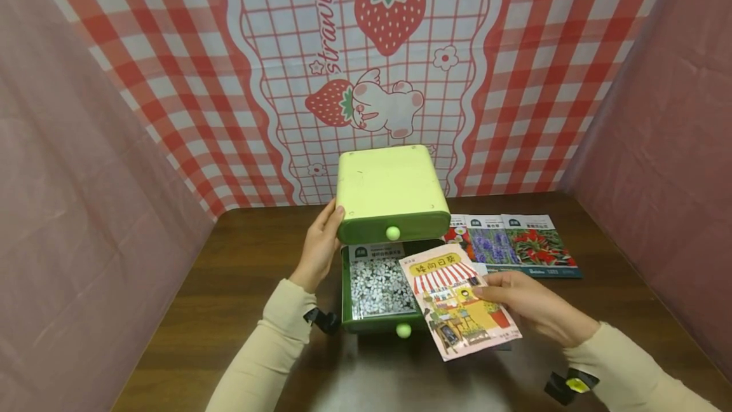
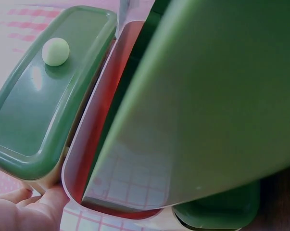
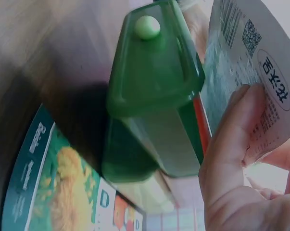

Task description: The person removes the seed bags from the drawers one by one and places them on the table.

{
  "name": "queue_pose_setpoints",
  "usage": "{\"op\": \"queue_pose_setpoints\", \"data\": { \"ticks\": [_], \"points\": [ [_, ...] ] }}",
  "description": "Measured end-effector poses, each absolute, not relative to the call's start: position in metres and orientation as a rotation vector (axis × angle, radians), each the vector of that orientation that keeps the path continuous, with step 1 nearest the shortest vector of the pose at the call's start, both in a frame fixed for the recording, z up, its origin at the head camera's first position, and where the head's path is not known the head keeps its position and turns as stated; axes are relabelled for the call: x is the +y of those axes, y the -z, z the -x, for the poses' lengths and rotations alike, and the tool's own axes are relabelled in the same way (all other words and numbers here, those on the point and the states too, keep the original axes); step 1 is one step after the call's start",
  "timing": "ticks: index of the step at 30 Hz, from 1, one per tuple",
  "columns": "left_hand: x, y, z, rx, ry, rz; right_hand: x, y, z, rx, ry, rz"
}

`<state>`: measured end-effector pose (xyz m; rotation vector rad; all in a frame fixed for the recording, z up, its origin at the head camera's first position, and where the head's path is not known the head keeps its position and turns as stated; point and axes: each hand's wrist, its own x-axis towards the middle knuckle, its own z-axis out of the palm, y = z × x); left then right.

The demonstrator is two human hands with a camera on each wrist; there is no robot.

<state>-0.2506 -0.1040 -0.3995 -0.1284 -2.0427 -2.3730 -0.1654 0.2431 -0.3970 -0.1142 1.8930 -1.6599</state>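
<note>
A light green drawer cabinet point(image 1: 391, 180) with dark green drawer fronts stands on the table. One lower drawer point(image 1: 372, 325) is pulled out below the closed top drawer point(image 2: 34, 106). Inside it lies a packet with white flowers point(image 1: 380, 288). My left hand point(image 1: 317, 250) rests against the cabinet's left side, its fingers and thumb touching the wall. The right hand point(image 1: 537, 304) pinches a pink seed packet point(image 1: 452, 323) by its right edge, thumb on the printed front. This packet is tilted and overlaps the drawer's right part in the head view; its back shows a barcode.
Several flower packets lie on the table point(image 1: 617, 310) to the right of the cabinet, including a purple one point(image 1: 490, 243) and a red one point(image 1: 537, 243). A packet with yellow flowers point(image 3: 68, 183) shows in the right wrist view. Behind hangs a strawberry-print cloth point(image 1: 389, 18).
</note>
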Motion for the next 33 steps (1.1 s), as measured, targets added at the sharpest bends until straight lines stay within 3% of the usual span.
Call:
{"op": "queue_pose_setpoints", "data": {
  "ticks": [7,16,33],
  "points": [
    [-0.105,0.401,0.251,-2.034,2.375,0.121,0.278,0.406,0.159,1.772,1.784,0.107],
    [-0.105,0.401,0.250,-2.040,2.383,0.110,0.310,0.419,0.161,2.121,1.657,0.102],
    [-0.105,0.401,0.252,-2.028,2.402,0.109,0.337,0.464,0.180,2.434,1.375,-0.194]
  ]
}}
